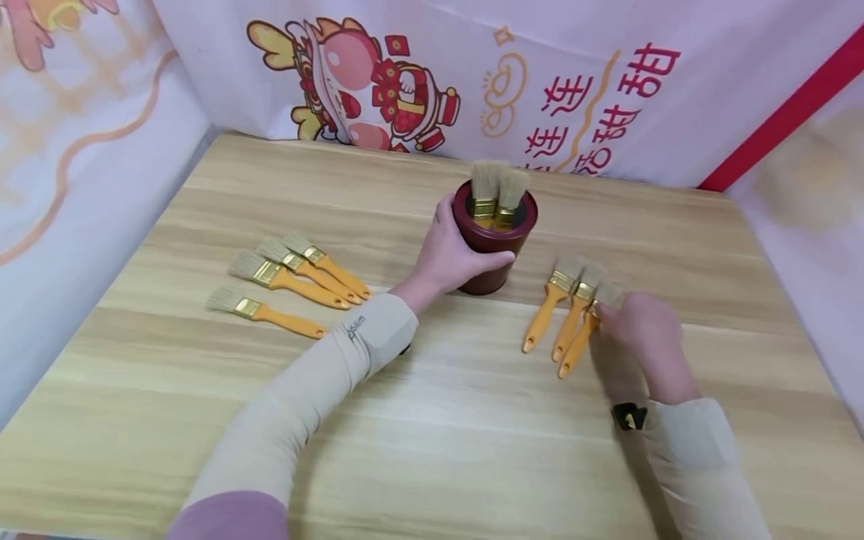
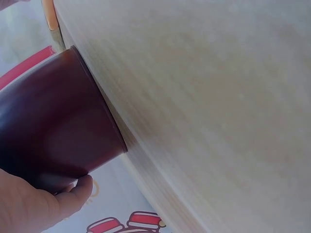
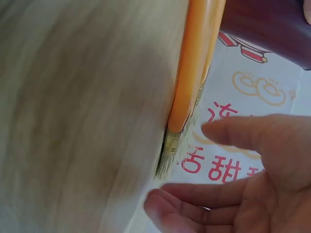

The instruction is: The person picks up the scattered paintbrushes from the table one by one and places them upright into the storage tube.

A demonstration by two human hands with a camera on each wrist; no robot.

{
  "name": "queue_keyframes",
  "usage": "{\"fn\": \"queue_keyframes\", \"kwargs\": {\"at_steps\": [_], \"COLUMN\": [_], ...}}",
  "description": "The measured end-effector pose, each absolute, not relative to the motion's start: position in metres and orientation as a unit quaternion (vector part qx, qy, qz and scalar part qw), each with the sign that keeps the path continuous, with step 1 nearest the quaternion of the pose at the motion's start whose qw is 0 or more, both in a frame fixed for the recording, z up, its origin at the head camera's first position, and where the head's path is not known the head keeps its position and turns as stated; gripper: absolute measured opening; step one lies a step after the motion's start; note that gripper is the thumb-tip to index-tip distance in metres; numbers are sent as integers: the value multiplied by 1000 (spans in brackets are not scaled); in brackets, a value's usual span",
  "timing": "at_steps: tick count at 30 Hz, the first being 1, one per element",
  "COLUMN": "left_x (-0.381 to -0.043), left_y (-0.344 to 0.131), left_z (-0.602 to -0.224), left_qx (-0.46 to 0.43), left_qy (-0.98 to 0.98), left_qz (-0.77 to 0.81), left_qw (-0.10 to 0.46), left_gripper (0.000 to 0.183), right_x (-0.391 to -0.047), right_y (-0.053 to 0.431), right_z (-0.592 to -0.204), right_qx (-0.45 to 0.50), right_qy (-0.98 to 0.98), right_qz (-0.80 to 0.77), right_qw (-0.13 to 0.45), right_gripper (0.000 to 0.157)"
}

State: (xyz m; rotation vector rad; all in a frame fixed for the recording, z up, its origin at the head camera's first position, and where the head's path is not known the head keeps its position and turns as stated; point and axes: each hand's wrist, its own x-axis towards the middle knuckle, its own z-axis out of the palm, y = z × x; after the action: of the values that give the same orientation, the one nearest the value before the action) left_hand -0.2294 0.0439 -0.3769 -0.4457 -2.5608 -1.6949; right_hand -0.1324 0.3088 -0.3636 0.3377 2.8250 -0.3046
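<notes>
The left hand [image 1: 448, 259] has its fingers curled round the side of a dark red cup [image 1: 495, 240], thumb laid across the near wall; the left wrist view shows the thumb tip [image 2: 80, 187] pressed on the cup's wall [image 2: 53, 126]. The cup stands upright near the far middle of the wooden surface [image 1: 432, 435]. Two brushes [image 1: 498, 193] stand in it, bristles up, gold ferrules at the rim.

The right hand [image 1: 644, 330] is over the bristle end of the nearest of three brushes [image 1: 570, 319] lying side by side to the right of the cup, orange handles pointing toward the person. In the right wrist view the fingers [image 3: 243, 133] are spread and nearly straight, apart from each other, just beside the bristles [image 3: 171, 155] of an orange-handled brush; whether they touch it cannot be told.

Four more brushes [image 1: 290, 281] lie on the left part of the surface, three bunched together and one [image 1: 263, 309] apart, nearer the person. That makes nine brushes and one cup.

The left sleeve [image 1: 317, 382] carries small grey lettering near the wrist, too small to read. The cloth backdrop [image 1: 675, 127] behind the surface shows a cartoon figure [image 1: 367, 86] and red Chinese characters [image 1: 594, 97], among them 连连 and 甜甜.
</notes>
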Motion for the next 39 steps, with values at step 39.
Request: {"fn": "queue_keyframes", "kwargs": {"at_steps": [39], "left_x": [-226], "left_y": [48], "left_z": [-372], "left_qx": [-135], "left_qy": [-825], "left_qz": [-549], "left_qw": [6], "left_gripper": [113], "right_x": [-135], "right_y": [316], "right_z": [-358], "right_qx": [120], "right_qy": [970], "right_qz": [-85], "right_qw": [194], "right_gripper": [34]}}
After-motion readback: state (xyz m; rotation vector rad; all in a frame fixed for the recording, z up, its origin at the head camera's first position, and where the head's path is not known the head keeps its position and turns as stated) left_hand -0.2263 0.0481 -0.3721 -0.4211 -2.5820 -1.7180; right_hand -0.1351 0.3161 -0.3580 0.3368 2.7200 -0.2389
